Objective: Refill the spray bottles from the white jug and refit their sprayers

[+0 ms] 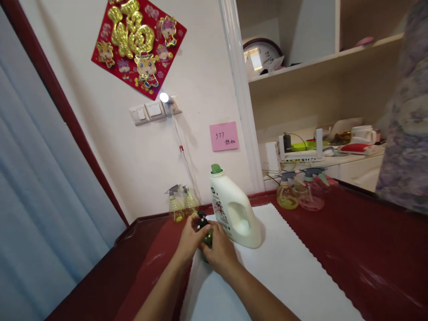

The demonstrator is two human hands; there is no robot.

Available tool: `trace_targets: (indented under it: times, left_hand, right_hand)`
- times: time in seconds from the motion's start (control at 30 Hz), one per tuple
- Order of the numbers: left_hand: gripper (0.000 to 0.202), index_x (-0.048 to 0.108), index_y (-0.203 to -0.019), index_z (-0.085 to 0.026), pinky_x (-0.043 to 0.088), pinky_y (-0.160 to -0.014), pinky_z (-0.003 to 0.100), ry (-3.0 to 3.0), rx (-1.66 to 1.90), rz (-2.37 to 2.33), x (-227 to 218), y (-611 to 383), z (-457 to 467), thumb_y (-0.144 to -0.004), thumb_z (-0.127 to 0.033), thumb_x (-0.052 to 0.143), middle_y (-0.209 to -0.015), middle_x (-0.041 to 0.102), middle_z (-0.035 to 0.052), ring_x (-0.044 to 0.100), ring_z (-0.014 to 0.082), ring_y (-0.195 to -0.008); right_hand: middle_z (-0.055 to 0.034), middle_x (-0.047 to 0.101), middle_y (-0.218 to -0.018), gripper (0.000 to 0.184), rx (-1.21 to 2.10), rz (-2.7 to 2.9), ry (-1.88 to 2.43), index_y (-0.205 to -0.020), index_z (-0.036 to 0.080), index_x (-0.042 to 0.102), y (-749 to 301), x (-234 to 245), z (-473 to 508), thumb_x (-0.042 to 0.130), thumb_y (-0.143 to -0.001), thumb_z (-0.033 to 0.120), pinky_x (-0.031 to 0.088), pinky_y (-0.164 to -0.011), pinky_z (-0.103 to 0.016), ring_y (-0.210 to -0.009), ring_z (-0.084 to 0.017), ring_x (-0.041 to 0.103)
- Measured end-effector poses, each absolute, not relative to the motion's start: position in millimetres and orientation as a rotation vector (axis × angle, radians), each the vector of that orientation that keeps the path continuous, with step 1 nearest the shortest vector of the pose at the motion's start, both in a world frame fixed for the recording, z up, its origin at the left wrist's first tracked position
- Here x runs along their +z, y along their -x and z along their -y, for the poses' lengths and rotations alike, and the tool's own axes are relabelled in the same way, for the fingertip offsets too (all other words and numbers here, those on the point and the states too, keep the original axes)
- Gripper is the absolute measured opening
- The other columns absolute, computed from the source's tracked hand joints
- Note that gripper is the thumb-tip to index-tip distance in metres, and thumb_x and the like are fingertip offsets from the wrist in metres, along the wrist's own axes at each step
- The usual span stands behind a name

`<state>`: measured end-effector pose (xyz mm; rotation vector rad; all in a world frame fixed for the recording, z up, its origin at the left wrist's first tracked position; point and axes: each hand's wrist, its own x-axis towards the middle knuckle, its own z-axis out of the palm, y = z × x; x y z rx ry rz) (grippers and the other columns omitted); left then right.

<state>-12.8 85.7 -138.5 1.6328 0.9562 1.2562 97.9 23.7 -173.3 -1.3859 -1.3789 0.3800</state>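
Note:
A small green bottle (207, 240) with a black pump top (202, 219) stands upright at the near side of a large jug. My right hand (220, 249) is wrapped round the green body of the bottle. At its neck, the fingers of my left hand (190, 236) are closed on the black pump top. Right behind my hands, a pale green detergent jug (236, 209) stands uncapped, with a green spout (216, 169) showing in its mouth. Part of the small bottle is hidden by my fingers.
White sheet (284, 267) lies under the jug on the dark red table (361, 249). Two yellowish spray bottles (176, 207) stand by the wall. More spray bottles (310, 198), yellow and pink, are at the right back. A cable (183, 151) hangs from the socket.

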Motion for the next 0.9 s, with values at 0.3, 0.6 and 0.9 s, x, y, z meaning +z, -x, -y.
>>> trace_targets:
  times: [0.3, 0.6, 0.9]
  left_hand:
    - [0.057, 0.073, -0.104, -0.017, 0.053, -0.092, 0.038, -1.628, 1.113, -0.896, -137, 17, -79, -0.070, -0.061, 0.083, -0.111, 0.074, 0.0115, 0.069, 0.0283, -0.105]
    - [0.061, 0.067, -0.100, -0.019, 0.054, -0.091, 0.039, -1.593, 1.215, -0.965, -134, 12, -85, -0.055, -0.049, 0.094, -0.102, 0.074, 0.0083, 0.069, 0.0282, -0.102]
    - [0.052, 0.076, -0.100, -0.017, 0.055, -0.090, 0.039, -1.640, 1.116, -0.925, -137, 19, -80, -0.066, -0.056, 0.086, -0.103, 0.078, 0.0110, 0.071, 0.0295, -0.098]
  right_hand:
    - [-0.0160, 0.061, -0.139, 0.064, 0.483, 1.412, 1.357, -0.140, 0.018, 0.054, -100, -167, -20, 0.068, -0.078, 0.023, 0.048, -0.110, -0.044, -0.133, -0.032, 0.059]
    - [-0.0165, 0.060, -0.141, 0.057, 0.489, 1.403, 1.353, -0.135, 0.019, 0.056, -99, -170, -21, 0.069, -0.079, 0.025, 0.047, -0.112, -0.045, -0.134, -0.032, 0.057]
    - [-0.0165, 0.061, -0.138, 0.059, 0.483, 1.410, 1.356, -0.136, 0.018, 0.055, -100, -168, -21, 0.065, -0.079, 0.024, 0.050, -0.108, -0.046, -0.129, -0.033, 0.060]
